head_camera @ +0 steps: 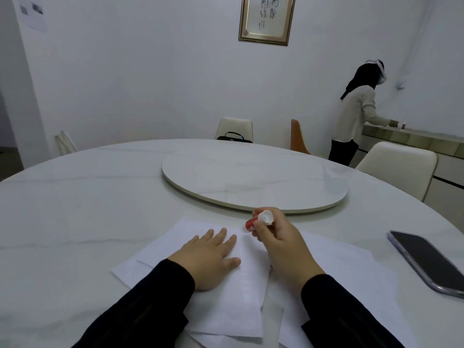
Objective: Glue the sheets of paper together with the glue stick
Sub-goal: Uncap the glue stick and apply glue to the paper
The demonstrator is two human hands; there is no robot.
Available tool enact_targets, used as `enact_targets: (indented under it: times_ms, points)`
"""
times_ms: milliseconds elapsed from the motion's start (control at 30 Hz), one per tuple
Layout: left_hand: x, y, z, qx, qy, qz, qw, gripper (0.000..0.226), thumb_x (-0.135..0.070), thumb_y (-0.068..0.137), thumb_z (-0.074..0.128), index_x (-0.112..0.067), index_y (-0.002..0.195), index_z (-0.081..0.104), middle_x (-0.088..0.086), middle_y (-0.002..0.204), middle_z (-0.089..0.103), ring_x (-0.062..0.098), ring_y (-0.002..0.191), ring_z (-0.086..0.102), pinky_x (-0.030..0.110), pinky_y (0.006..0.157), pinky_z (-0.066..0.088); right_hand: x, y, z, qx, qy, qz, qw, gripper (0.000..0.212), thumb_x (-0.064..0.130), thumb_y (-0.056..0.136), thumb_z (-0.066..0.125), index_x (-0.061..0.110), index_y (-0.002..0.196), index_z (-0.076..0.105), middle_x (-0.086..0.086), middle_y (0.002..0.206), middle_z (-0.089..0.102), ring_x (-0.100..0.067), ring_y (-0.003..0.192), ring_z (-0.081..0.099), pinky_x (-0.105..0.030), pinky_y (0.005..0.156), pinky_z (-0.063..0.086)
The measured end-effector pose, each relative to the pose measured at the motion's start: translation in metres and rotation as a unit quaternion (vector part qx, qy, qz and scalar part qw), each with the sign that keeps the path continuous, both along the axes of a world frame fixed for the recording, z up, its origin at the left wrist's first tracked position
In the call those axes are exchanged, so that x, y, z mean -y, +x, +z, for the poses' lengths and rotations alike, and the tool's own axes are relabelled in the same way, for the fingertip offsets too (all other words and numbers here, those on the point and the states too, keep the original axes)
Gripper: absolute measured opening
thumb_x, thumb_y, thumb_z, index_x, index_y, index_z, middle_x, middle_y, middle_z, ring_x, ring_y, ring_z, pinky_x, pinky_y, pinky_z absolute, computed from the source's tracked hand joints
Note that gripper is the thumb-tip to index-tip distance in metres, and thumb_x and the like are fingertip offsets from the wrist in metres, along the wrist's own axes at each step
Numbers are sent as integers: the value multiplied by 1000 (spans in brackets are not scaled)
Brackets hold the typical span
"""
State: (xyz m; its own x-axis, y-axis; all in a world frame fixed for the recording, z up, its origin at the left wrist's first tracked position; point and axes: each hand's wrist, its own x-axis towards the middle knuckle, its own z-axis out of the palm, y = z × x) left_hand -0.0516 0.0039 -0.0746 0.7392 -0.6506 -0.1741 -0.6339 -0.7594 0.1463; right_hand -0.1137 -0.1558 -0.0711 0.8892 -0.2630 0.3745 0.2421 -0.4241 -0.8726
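Observation:
Several white sheets of paper (165, 247) lie overlapped on the round white table (75, 209) in front of me. My left hand (208, 259) rests flat on the top sheet, fingers spread and palm down. My right hand (278, 237) grips a red glue stick (253, 222) with a white end, held tilted with its lower tip at the far edge of the top sheet, just beyond my left fingertips. Both forearms wear dark sleeves.
A white lazy Susan (251, 177) sits at the table's centre, just past the papers. A smartphone (426, 259) lies face up at the right. Chairs (399, 162) stand around the far side. A person (356, 116) stands at a counter at the back right.

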Motion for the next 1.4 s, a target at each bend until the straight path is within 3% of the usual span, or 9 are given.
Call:
enact_targets:
  times_ms: [167,267,467,633,767,933,1167,1333,1400]
  points:
    - [2,-1,5,-24,6,8,1000,59,-43,98,21,-27,149,-4,-4,159,-13,18,146,-12,37,118,-4,-1,3,-2,-49,-74,27,996,10,32,95,48,41,97,53,4,99,68,-12,96,61,-28,84,48]
    - [3,-1,7,-32,11,12,999,59,-43,98,22,-27,149,-4,-3,159,-13,18,146,-12,37,117,-4,-2,0,1,-48,-86,41,994,14,25,95,48,37,95,55,7,97,68,-11,94,61,-33,88,50]
    - [1,2,14,-47,24,-4,999,57,-39,99,21,-27,149,-5,-2,159,-13,18,146,-12,38,118,-3,-1,-16,12,-27,-49,101,993,9,23,88,53,24,86,61,-3,83,73,-16,68,61,-34,72,51]
    - [-9,10,18,-63,45,-31,997,57,-35,100,23,-30,149,-7,-5,158,-15,16,146,-11,37,118,-2,-2,-26,22,-43,-33,184,981,14,22,83,60,10,88,66,-17,85,72,-42,73,60,-36,64,49]
    - [-8,9,16,-61,38,-30,997,57,-35,100,24,-30,149,-6,-4,159,-14,16,146,-11,37,117,-3,-2,-34,34,-95,-15,261,961,18,16,82,64,1,91,67,-26,89,70,-34,72,58,-28,61,48]
    - [-9,9,16,-61,40,-24,997,56,-38,100,23,-29,149,-5,-5,158,-15,15,146,-11,36,117,-3,-2,-45,48,-163,-5,341,926,18,7,80,66,-3,94,69,-7,82,73,-27,78,64,-24,61,50]
    - [-9,9,17,-62,42,-23,997,56,-35,101,23,-28,148,-5,-5,158,-16,15,146,-12,36,117,-4,1,-53,56,-217,7,425,879,22,2,78,67,-6,98,68,-28,90,68,-31,83,64,-22,64,51]
    - [-10,9,16,-58,43,-23,997,56,-34,101,23,-28,148,-5,-5,158,-16,15,146,-12,35,117,-4,6,-50,52,-241,30,463,853,24,-4,77,64,-10,100,67,-6,89,75,-43,81,53,-22,62,52]
    - [-11,8,17,-57,42,-16,997,56,-34,101,23,-27,149,-5,-5,158,-15,16,146,-12,36,117,-4,7,-49,50,-241,43,474,846,26,-1,76,67,-7,101,68,-8,89,75,-38,76,55,-22,60,52]
